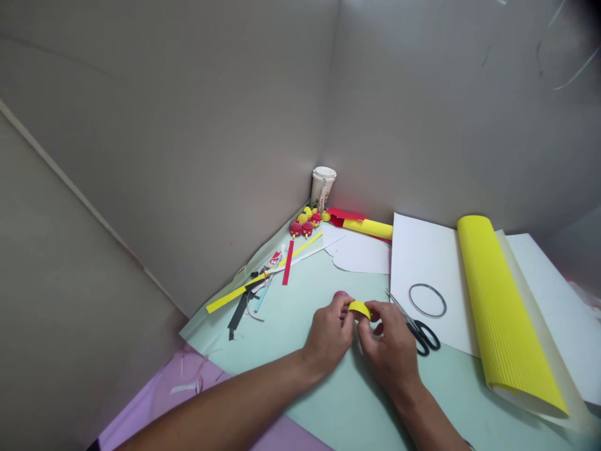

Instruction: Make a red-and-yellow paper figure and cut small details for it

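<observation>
Between my two hands a small curved piece of yellow corrugated paper point(359, 308) is bent into an arch. My left hand point(330, 335) pinches its left end, fingers closed. At the other end, the fingers of my right hand point(387, 341) are closed on the same piece. A small round reddish-pink thing point(340, 294) shows just behind my left fingertips; I cannot make out what it is. Right of my right hand lie black-handled scissors point(425, 338), partly hidden by it, their blades resting toward the white sheet.
A grey ring point(427, 300) lies on white sheets point(422, 250) beside a yellow corrugated roll point(507, 319). Small red and yellow round pieces point(307, 228) cluster before a white cup point(323, 185) in the corner. Paper strips point(288, 263) and black scraps point(238, 313) lie left. Grey walls stand close behind.
</observation>
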Tool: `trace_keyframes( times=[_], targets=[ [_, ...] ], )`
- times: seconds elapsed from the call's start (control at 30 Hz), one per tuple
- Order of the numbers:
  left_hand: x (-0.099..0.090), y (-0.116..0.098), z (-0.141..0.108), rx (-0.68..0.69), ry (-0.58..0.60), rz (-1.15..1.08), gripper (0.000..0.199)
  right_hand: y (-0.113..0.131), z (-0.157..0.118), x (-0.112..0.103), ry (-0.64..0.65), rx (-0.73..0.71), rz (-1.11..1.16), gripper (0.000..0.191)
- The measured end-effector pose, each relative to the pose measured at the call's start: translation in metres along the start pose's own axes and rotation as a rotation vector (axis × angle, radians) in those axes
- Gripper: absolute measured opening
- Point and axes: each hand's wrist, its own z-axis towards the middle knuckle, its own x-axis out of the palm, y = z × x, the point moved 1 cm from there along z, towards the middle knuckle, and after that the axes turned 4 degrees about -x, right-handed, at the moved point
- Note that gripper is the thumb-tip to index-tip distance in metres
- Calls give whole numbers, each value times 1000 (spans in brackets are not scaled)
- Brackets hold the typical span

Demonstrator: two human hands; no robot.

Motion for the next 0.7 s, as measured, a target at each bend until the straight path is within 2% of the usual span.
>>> trace_keyframes(
  times=[0.23, 0.43, 0.7],
  targets=[
    [0, -2, -1, -11, 1, 18, 21, 0, -1, 0, 29, 58, 10, 13],
    [-1, -3, -2, -5, 39, -11, 24, 1, -2, -1, -5, 142, 32, 8],
    [-4, -6, -1, -2, 29, 84, 24, -1, -3, 0, 33, 112, 38, 11]
  ],
)
